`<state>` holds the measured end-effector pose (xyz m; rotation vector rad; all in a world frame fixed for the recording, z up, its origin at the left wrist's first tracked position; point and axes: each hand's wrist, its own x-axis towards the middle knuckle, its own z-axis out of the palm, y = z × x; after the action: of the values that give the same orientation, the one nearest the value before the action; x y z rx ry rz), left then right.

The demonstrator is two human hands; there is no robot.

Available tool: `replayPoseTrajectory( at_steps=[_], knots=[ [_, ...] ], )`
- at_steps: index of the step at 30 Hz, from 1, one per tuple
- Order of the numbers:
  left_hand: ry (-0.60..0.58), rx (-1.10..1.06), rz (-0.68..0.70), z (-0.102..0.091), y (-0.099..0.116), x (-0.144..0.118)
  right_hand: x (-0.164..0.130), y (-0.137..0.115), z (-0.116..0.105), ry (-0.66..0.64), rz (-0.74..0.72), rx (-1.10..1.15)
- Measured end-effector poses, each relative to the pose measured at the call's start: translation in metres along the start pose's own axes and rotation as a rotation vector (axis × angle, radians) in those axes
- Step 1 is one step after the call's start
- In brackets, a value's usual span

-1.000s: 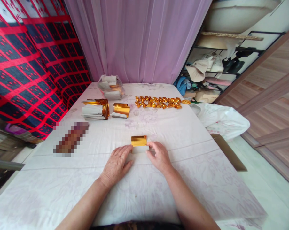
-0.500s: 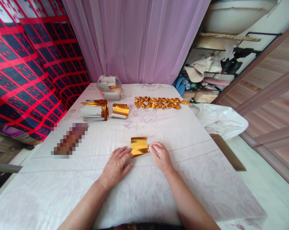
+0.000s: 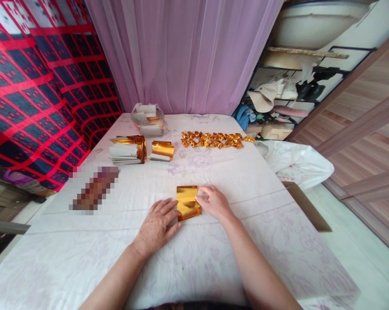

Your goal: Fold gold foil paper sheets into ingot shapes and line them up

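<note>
On the table in front of me lies a folded sheet of shiny gold foil paper (image 3: 188, 202), with crease lines running across it. My left hand (image 3: 157, 226) rests flat and open on the cloth, its fingertips and thumb at the sheet's left edge. At the right edge, my right hand (image 3: 215, 203) holds the sheet, thumb over its face and index finger beside the upper edge. Whether that finger reaches underneath I cannot tell. Farther back stand a stack of gold and grey sheets (image 3: 127, 151) and a smaller stack of gold sheets (image 3: 162, 150).
Rows of folded gold foil pieces (image 3: 212, 140) lie at the back right. A clear bag of papers (image 3: 148, 119) sits at the back left, near a purple curtain (image 3: 181, 56). A blurred-out object (image 3: 96, 189) lies left. Beyond the right edge is a white plastic bag (image 3: 301, 161).
The foil sheet now shows more of its face and reaches farther toward me. My right hand has shifted slightly up and left along its right edge. My left hand has hardly moved.
</note>
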<state>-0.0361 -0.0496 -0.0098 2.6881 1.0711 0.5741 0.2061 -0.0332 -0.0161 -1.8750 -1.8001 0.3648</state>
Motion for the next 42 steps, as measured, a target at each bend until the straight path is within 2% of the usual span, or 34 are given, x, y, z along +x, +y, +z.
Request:
replayPoseTrajectory(
  at_steps=[8, 16, 23, 29, 38, 42],
  knots=[
    [-0.010, 0.016, 0.003, 0.000, 0.000, 0.000, 0.023, -0.003, -0.012, -0.202, 0.130, 0.137],
    [-0.014, 0.013, 0.004, -0.001, 0.002, 0.001, 0.026, 0.003, -0.016, -0.303, 0.113, 0.286],
    [-0.020, 0.017, 0.007, -0.001, 0.001, 0.001, 0.021, 0.007, -0.009, -0.325, 0.094, 0.380],
    [-0.013, 0.031, 0.019, 0.000, 0.000, 0.000, 0.021, 0.008, -0.007, -0.291, 0.126, 0.403],
    [-0.014, 0.050, 0.003, 0.001, 0.000, -0.001, 0.012, 0.001, -0.013, -0.309, 0.098, 0.450],
    [0.040, 0.063, 0.007, -0.001, 0.005, 0.001, 0.013, 0.002, -0.009, -0.235, 0.115, 0.491]
  ],
)
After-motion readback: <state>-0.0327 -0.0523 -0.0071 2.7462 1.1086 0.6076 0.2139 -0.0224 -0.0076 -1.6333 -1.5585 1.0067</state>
